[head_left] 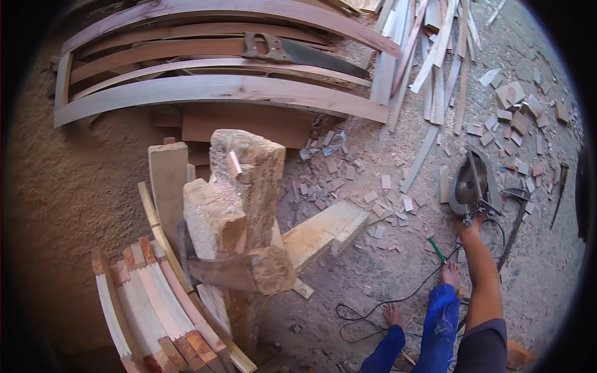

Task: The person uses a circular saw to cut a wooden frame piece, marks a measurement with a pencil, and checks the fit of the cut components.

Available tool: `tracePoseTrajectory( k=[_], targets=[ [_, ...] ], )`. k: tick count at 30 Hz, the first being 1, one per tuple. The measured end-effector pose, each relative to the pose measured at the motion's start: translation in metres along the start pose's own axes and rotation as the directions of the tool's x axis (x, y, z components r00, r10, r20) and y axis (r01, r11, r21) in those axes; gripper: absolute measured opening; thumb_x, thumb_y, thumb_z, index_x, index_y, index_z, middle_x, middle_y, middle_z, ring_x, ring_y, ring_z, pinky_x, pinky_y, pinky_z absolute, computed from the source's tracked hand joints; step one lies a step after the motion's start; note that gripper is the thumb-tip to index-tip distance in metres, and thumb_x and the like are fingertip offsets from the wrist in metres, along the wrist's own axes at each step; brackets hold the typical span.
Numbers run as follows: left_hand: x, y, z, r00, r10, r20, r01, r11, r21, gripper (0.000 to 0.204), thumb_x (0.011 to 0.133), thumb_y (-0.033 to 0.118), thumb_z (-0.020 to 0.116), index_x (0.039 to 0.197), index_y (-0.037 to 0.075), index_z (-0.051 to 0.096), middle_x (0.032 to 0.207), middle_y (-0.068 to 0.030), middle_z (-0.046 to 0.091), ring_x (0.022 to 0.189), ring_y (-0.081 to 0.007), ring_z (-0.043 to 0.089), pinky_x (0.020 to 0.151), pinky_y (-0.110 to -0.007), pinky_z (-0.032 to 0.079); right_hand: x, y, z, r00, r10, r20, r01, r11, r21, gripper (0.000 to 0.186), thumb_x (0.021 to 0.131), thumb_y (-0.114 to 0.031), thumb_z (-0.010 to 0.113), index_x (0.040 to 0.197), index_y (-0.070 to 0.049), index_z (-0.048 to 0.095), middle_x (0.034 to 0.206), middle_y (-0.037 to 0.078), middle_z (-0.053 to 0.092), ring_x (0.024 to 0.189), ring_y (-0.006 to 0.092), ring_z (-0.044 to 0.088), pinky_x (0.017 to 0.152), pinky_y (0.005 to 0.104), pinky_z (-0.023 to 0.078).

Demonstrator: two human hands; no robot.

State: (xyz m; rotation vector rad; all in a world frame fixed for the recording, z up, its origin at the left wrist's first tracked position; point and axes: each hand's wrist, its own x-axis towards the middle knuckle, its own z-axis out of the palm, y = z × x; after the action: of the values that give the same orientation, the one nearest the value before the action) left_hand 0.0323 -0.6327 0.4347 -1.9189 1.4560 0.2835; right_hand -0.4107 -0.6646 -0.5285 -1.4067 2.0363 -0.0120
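In the head view, the person's right hand (471, 225), at the end of a bare forearm below a dark sleeve, is at the rear of a grey and black circular saw (476, 180) with a round blade. Its fingers are mostly hidden by the tool, so I cannot tell whether they are wrapped around the handle or spread. The saw is at the right, low over or on the dusty grey floor (398, 273), among small rectangular wooden offcuts (385, 181). Just right of it lies a dark, long-handled hammer-like tool (515, 230); nearer the bare feet (451, 273) are a thin green stick (437, 249) and a looped black cord (338, 309). At upper left, a wooden-handled handsaw (311, 57) rests across a pale, curved wooden frame (217, 88). Rough, thick timber posts (252, 168) stand left of centre, above a row of curved wooden pieces (149, 298) at lower left
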Motion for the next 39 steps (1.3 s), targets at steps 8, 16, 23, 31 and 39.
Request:
tracePoseTrajectory(
  k=[8, 16, 23, 31, 39],
  targets=[
    [-0.063, -0.048, 0.036, 1.0, 0.008, -0.011, -0.011, 0.966, -0.259, 0.148, 0.053, 0.055, 0.093, 0.162, 0.004, 0.007, 0.16, -0.0314, 0.02, 0.146, -0.0518, 0.025, 0.12, -0.057, 0.029, -0.016, -0.06, -0.199, 0.817, -0.434, 0.379, 0.568, 0.716, -0.405, 0.033, 0.095, -0.018, 0.054, 0.123, -0.006, 0.067, 0.112, 0.015, 0.073, 0.101, 0.0362, 0.071, 0.089, 0.0515, 0.055],
    [-0.073, -0.097, 0.09, 0.912, 0.295, -0.287, -0.346, 0.926, -0.149, 0.143, 0.058, 0.065, 0.09, 0.16, -0.001, 0.015, 0.159, -0.0347, 0.017, 0.147, -0.0532, 0.024, 0.121, -0.061, 0.026, -0.176, -0.105, -0.426, 0.877, -0.454, 0.159, 0.379, 0.856, 0.352, 0.065, 0.065, -0.018, 0.074, 0.126, -0.002, 0.059, 0.103, 0.022, 0.068, 0.098, 0.0388, 0.068, 0.086, 0.0459, 0.055],
    [-0.058, -0.101, 0.1, 0.819, 0.365, -0.443, -0.49, 0.846, -0.209, 0.139, 0.064, 0.072, 0.083, 0.161, 0.0, 0.014, 0.164, -0.0288, 0.015, 0.15, -0.049, 0.021, 0.123, -0.061, 0.023, -0.43, -0.238, -0.607, 0.892, -0.393, 0.225, -0.098, 0.317, 0.943, 0.051, 0.08, -0.023, 0.086, 0.12, 0.0, 0.064, 0.108, 0.009, 0.07, 0.099, 0.0167, 0.068, 0.087, 0.0354, 0.055],
    [-0.041, -0.112, 0.129, 0.672, 0.378, -0.637, -0.574, 0.809, -0.127, 0.141, 0.062, 0.075, 0.079, 0.161, -0.003, 0.017, 0.166, -0.0275, 0.016, 0.147, -0.0445, 0.026, 0.114, -0.059, 0.027, -0.585, -0.293, -0.647, 0.877, -0.456, -0.152, 0.41, 0.545, 0.731, 0.051, 0.083, -0.018, 0.087, 0.127, -0.005, 0.065, 0.113, 0.007, 0.069, 0.101, 0.0172, 0.065, 0.083, 0.0325, 0.056],
    [-0.038, -0.104, 0.137, 0.622, 0.331, -0.71, -0.625, 0.757, -0.194, 0.141, 0.057, 0.071, 0.081, 0.159, -0.006, 0.022, 0.167, -0.0265, 0.017, 0.147, -0.0433, 0.027, 0.116, -0.058, 0.025, -0.67, -0.388, -0.693, 0.807, -0.545, -0.229, 0.588, 0.704, 0.398, 0.057, 0.08, -0.018, 0.089, 0.128, -0.002, 0.063, 0.12, 0.011, 0.069, 0.107, 0.0207, 0.067, 0.088, 0.0346, 0.055]
  ],
)
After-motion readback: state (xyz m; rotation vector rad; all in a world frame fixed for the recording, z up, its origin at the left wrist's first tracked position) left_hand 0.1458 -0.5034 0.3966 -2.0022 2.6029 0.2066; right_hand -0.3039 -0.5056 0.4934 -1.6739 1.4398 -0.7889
